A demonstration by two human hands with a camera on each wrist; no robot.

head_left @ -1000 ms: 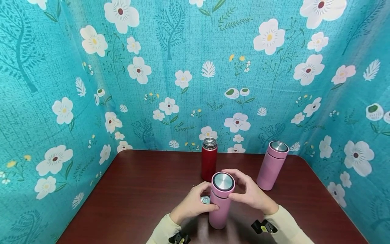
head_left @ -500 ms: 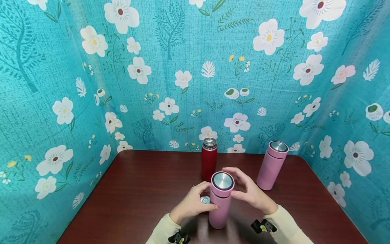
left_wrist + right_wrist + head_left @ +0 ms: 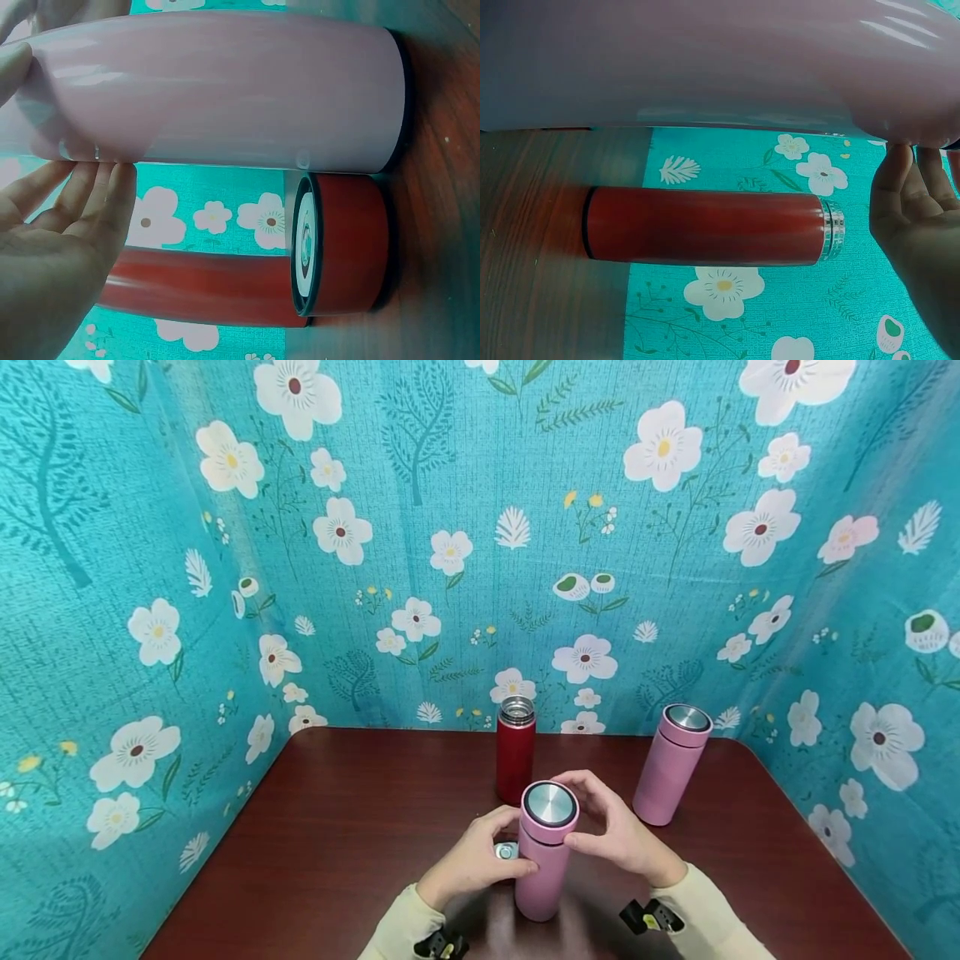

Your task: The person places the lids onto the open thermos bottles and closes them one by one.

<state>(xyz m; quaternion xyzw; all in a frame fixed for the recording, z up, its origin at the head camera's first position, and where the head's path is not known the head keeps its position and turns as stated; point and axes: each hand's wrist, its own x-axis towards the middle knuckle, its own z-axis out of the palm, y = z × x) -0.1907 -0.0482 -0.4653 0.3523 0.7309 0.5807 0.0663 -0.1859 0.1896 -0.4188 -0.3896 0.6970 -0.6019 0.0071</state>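
A pink thermos (image 3: 542,881) with a silver-topped lid (image 3: 550,806) stands upright on the table. My left hand (image 3: 471,862) holds its body from the left, thumb in front and fingers behind. From the right, my right hand (image 3: 615,831) grips around the lid, its thumb at the near side and fingers at the far side. A red screw lid (image 3: 352,241) stands on the table just behind the pink thermos, partly hidden by my left hand in the head view. Farther back is a red thermos (image 3: 515,762) without a lid, its steel neck (image 3: 832,229) bare.
A second pink thermos (image 3: 671,768), lid on, stands at the back right of the dark red-brown table (image 3: 360,827). Blue flowered cloth (image 3: 465,568) hangs along the back and both sides.
My right fingers have shifted slightly around the lid. The left hand and the pink thermos stay where they were.
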